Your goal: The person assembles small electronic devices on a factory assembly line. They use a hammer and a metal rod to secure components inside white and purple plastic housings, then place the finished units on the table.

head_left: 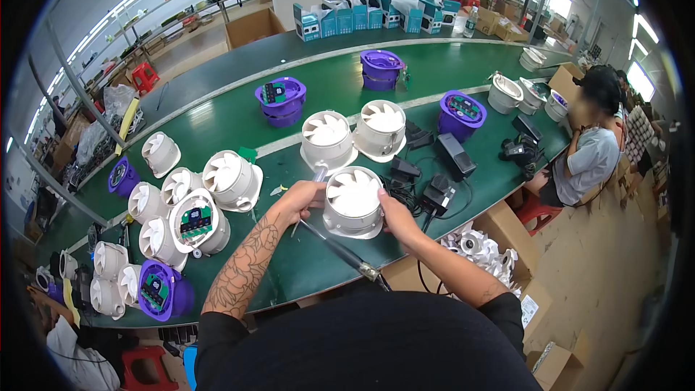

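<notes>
In front of me a white round fan housing (352, 204) stands on the green bench, its white blades facing up. My right hand (397, 216) grips its right side, thumb at the upper rim. At its left side my left hand (304, 200) is closed around the upper end of a black stick-like tool (334, 247); a metal fitting and dark cord trail from its lower end. The exact grip is partly hidden. Two more white fan housings (326, 137) (380, 128) stand just behind. Black power adapters (455, 157) with cables lie to the right.
Several white fan housings (229, 179) and a purple housing with a circuit board (163, 289) crowd the left. More purple housings (281, 100) stand farther back. Blue-white boxes (355, 16) line the far edge. A carton of white parts (486, 255) sits below right; a seated person (590, 152) works beyond.
</notes>
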Demonstrator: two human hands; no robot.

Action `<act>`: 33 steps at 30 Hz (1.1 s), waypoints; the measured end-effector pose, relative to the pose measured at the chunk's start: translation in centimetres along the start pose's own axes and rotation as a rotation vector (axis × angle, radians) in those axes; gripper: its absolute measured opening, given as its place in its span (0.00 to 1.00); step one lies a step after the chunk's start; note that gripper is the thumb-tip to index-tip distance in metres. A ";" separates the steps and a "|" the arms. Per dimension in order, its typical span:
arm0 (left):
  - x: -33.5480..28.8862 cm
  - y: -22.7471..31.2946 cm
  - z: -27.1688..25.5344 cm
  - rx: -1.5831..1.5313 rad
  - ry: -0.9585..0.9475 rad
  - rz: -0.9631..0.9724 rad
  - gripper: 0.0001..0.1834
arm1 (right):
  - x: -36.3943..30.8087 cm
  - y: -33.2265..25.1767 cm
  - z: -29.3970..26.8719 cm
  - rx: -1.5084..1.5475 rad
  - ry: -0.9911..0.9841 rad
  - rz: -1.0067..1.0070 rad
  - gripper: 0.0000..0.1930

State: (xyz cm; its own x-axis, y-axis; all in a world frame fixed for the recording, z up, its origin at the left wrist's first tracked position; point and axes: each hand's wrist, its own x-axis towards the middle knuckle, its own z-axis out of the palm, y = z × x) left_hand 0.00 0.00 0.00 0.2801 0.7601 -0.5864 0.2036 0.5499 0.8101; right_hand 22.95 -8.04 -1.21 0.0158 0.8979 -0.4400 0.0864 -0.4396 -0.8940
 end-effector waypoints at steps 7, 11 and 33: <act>-1.7 -1.0 1.3 -0.132 0.110 0.077 0.12 | 0.7 1.3 2.2 0.084 0.229 -0.193 0.26; -2.1 -2.7 2.2 -0.215 0.207 0.167 0.11 | 0.4 2.0 1.8 0.129 0.265 -0.357 0.23; -18.4 -16.6 -7.8 -0.775 0.395 0.464 0.14 | -4.4 0.5 13.8 -0.902 -0.365 -2.160 0.15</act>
State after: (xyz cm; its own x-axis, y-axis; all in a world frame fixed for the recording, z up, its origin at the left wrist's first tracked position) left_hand -15.83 -20.39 -2.68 -0.1855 0.9413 -0.2821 -0.5583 0.1353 0.8185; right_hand 9.19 -12.51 -0.86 -0.7543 -0.2010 0.6251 -0.0218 0.9592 0.2820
